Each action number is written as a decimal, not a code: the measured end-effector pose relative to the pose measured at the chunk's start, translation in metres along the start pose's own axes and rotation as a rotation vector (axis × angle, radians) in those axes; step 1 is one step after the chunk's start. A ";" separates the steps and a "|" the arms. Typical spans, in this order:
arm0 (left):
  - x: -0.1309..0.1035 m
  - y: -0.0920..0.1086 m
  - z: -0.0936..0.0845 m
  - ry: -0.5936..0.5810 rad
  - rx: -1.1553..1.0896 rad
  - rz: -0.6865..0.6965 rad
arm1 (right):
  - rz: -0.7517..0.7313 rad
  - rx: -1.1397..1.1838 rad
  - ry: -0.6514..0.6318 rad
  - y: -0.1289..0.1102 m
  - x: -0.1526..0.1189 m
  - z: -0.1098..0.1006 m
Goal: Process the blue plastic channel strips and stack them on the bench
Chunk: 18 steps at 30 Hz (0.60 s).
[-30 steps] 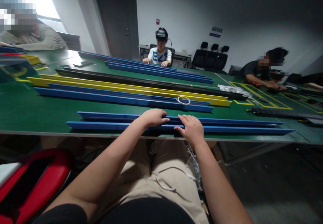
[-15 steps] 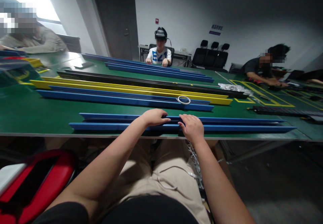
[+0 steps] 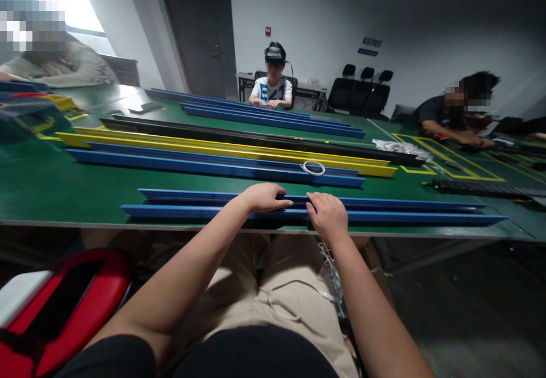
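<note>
A long blue channel rail with two raised walls lies near the table's front edge. My left hand is curled over its far wall left of the middle, thumb down in the groove. Just to the right, my right hand has its fingers hooked over the same wall, thumb tucked inside. A narrow gap separates the two hands. Whatever lies under the fingers in the groove is hidden. Behind this rail is another blue rail, with a white ring-shaped coil resting on its right part.
Beyond lie a yellow rail, a black rail and several blue rails. A clear plastic bag is at the right. Three co-workers sit around the green table. A red stool stands at lower left.
The view has shifted slightly, so everything sits a little further right. Both hands keep almost the same place on the blue rail.
</note>
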<state>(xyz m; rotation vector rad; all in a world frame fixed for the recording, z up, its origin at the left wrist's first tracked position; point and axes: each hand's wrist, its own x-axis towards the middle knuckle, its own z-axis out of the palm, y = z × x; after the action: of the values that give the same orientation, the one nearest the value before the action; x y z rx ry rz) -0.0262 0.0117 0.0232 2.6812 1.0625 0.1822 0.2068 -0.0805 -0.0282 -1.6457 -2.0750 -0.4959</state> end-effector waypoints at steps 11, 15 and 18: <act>0.000 -0.003 0.005 0.061 0.019 0.082 | 0.096 -0.036 0.020 -0.006 0.008 -0.005; -0.001 -0.002 0.004 0.069 0.014 0.090 | 0.078 -0.042 0.061 -0.004 0.010 -0.003; -0.004 -0.001 0.002 0.076 0.025 0.090 | 0.079 -0.035 0.078 -0.004 0.010 -0.002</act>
<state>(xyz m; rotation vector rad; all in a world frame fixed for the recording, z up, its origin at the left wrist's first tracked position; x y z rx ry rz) -0.0290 0.0095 0.0208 2.7662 0.9725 0.2910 0.2013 -0.0745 -0.0207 -1.6937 -1.9476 -0.5629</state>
